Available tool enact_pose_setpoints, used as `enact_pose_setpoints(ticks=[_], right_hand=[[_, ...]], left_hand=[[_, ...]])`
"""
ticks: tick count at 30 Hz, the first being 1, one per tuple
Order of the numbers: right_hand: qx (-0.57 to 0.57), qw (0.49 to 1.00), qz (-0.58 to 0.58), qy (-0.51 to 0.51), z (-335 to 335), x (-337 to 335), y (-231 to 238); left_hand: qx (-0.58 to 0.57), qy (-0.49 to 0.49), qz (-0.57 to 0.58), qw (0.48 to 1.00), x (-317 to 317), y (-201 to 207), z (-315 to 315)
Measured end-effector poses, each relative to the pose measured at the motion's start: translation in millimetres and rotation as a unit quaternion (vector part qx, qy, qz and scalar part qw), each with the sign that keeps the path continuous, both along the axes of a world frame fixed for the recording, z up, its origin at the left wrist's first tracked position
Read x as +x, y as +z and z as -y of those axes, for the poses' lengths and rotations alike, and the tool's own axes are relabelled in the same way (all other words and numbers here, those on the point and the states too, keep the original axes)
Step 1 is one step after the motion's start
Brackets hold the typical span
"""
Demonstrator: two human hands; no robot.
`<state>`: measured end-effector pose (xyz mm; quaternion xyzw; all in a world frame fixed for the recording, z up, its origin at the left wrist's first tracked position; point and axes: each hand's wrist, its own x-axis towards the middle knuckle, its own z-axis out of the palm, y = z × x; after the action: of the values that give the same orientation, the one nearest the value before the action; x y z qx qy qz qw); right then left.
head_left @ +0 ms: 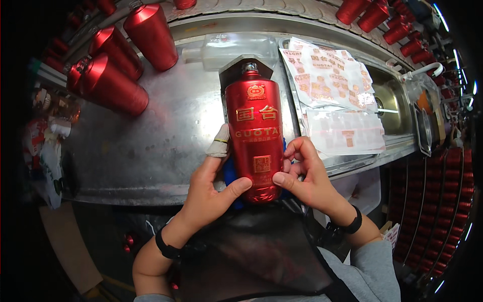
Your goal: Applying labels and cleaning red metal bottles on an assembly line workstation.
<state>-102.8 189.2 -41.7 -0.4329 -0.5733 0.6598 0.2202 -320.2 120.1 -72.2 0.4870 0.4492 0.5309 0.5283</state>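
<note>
A glossy red bottle (245, 148) with gold lettering and a square gold emblem lies in front of me, its neck pointing away. Its far end rests against a dark angular holder (229, 73). My left hand (211, 186) grips the bottle's left side, thumb on the lower front and a white finger cot on one finger that lies along the edge. On the right side, my right hand (309, 176) pinches the lower edge, its thumb on the front near the base and its other fingers curled. Something blue shows beneath the bottle, mostly hidden.
Several red bottles (151, 38) stand on the metal bench (126, 161) at left. A clear glass bottle (236, 49) lies behind the holder. Printed decal sheets (327, 75) fill a tray at right, beside a sink (390, 95). A conveyor (282, 7) runs along the back; racks (427, 201) hold more red bottles.
</note>
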Motion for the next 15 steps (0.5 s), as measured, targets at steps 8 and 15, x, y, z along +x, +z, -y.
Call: enact_pose_setpoints(ticks=[8, 15], right_hand=[[0.007, 1.0, -0.01, -0.004, -3.3, 4.4, -1.7], [-0.072, 0.977, -0.069, -0.191, -45.3, 32.2, 1.4]], left_hand=[[-0.009, 0.007, 0.014, 1.0, 2.6, -5.2, -0.2], [0.0, 0.026, -0.039, 0.999, 6.1, 5.2, -0.6]])
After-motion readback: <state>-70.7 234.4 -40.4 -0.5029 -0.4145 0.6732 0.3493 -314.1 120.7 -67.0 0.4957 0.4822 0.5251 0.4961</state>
